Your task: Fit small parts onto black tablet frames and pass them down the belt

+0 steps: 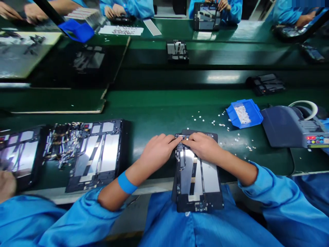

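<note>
Stretching from left to right, the green bench [159, 113] carries everything; at near left lies a second opened tablet back [96, 154]; at right sits a grey tape dispenser [290, 127], its button markings too small to read; near centre, an opened tablet back [196, 171] overhangs the near edge; a blue bin [253, 111] holds white bits; the left hand [156, 151] and right hand [203, 145] press curled fingertips on the tablet's far end, grasping nothing; no writing is legible.
</note>
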Demonstrator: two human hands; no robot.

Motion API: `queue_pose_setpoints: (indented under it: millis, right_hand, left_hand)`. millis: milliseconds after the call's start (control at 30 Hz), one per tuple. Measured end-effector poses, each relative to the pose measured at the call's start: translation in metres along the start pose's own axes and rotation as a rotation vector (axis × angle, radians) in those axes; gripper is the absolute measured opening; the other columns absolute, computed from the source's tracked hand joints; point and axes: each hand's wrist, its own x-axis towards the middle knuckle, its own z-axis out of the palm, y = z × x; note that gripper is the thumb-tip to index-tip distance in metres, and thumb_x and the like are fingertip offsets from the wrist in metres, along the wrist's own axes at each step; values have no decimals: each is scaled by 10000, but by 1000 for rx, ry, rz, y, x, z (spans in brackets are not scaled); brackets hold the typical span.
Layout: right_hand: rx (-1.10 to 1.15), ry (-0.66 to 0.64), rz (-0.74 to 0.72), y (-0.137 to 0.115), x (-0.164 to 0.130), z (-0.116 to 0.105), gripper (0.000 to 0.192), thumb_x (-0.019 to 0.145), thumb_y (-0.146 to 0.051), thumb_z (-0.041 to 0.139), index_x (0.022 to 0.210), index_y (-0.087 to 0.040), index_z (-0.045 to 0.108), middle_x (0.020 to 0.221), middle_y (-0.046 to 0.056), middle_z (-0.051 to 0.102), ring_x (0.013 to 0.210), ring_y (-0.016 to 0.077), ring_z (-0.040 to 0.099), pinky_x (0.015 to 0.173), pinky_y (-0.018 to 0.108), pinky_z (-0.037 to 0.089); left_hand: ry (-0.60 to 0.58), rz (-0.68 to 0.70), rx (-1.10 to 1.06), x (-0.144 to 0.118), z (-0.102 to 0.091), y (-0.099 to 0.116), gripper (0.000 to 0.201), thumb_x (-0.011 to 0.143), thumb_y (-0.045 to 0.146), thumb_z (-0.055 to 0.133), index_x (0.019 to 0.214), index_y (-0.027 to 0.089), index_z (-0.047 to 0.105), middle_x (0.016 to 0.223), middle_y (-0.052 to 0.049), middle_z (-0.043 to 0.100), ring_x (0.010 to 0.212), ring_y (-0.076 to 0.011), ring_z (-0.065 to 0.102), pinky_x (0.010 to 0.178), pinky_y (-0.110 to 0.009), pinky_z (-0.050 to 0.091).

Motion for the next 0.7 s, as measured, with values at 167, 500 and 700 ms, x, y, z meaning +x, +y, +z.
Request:
queue_pose_setpoints:
  millis: [167,500,700]
  right_hand:
    - [-166,-58,-103,-4,1,-6,322,1050,-162,480,1328,-172,644,1052,110,646,906,219,523,754,331,435]
    - [-132,-48,-75,-9,2,-13,380,1062,-158,421,1411,-145,571,1109,135,640,958,255,529,777,375,492]
    - [29,10,-47,5,-12,-9,403,1044,-129,473,1433,-149,577,1199,143,658,1012,239,537,894,387,490]
  left_hand:
    - [-5,-155,-385,18,-8,-10,397,978,176,462,1296,232,692,1219,-59,770,1081,-245,705,932,-383,531]
    - [-215,-425,-900,58,0,-25,318,809,488,615,853,184,696,770,-34,722,727,-202,650,659,-295,470]
    - [-268,-456,-1026,54,-2,-20,321,760,482,663,888,189,642,704,5,639,652,-164,580,614,-272,411]
